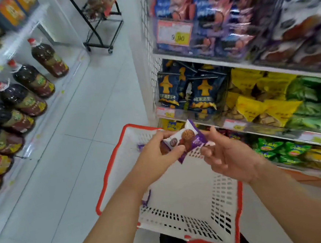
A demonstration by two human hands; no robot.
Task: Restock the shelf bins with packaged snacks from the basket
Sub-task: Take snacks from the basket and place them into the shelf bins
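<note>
A white basket with a red rim (240, 198) stands on the floor below me, nearly bare inside, with a purple packet (147, 199) against its left wall. Above it my left hand (159, 153) grips small purple-and-white snack packets (187, 138) showing a brown round biscuit. My right hand (226, 154) is just right of the packets, its thumb and fingertips at the wrapper's right end; I cannot tell whether they pinch it. Shelf bins (252, 96) with packaged snacks rise on the right.
The bins hold dark blue bags (202, 93), yellow bags (260, 103) and green bags (316, 103), with price tags (175, 32) on their fronts. Large oil bottles (32, 79) line the left shelf. A black wire rack on wheels (101, 18) stands down the white tiled aisle.
</note>
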